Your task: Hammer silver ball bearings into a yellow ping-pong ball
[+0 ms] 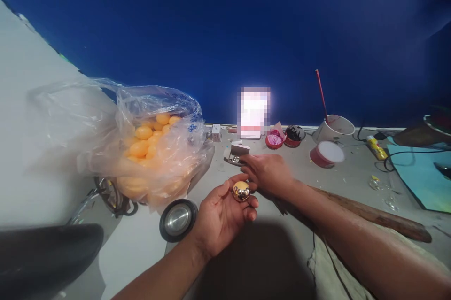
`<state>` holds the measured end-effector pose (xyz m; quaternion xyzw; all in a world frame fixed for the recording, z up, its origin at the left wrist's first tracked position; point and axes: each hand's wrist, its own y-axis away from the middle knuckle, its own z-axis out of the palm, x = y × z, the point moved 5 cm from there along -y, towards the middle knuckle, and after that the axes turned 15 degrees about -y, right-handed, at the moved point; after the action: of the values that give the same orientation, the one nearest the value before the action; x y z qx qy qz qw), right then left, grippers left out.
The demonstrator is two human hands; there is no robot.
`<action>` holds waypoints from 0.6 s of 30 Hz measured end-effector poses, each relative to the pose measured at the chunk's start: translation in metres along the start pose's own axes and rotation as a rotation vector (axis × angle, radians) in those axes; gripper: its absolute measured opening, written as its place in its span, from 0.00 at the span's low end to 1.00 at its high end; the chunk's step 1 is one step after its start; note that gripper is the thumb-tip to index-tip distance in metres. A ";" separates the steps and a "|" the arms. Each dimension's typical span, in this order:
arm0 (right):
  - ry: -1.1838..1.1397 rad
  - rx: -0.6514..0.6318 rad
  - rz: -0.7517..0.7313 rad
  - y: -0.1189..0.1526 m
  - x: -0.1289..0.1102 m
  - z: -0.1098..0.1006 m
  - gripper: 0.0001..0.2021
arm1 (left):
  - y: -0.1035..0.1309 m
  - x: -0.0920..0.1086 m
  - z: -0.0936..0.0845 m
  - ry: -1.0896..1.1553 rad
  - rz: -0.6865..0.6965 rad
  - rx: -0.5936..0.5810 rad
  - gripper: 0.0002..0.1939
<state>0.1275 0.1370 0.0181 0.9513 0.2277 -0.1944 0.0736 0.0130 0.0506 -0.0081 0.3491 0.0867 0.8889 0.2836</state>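
Plastic bag, clear and crumpled, loaded with orange balls. Risk: a bump could send some rolling, since the film looks thin and slack.

Round lid, metal centre, black rim, just beside the left wrist. Risk: a shift of that arm could nudge it.

Left hand, palm up, fingers curled loosely about a two-tone ball, orange above, shiny gold below. Risk: so smooth a surface in so light a hold could slip out.

Small box, flap raised, shiny bits inside. Risk: a fingertip catching its edge could scatter them.

Right hand, palm down, fingertips at that box; whether they pinch anything, I cannot tell. Risk: working this near, they could jog the ball.

Pink pot, black pot, beyond the right hand; white cup with red stick. Risk: a snagged stick could topple the cup.
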 end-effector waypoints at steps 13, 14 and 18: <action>-0.161 0.084 -0.009 0.002 0.008 -0.001 0.12 | 0.001 0.000 0.002 -0.003 -0.019 -0.031 0.23; -0.149 0.086 -0.005 0.002 0.008 -0.001 0.12 | 0.001 0.000 0.002 0.000 -0.022 -0.025 0.24; -0.042 0.030 0.043 0.000 0.005 -0.001 0.13 | 0.001 0.001 0.003 0.000 -0.032 -0.018 0.26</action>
<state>0.1319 0.1393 0.0173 0.9526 0.2027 -0.2162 0.0685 0.0138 0.0496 -0.0052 0.3449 0.0844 0.8851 0.3009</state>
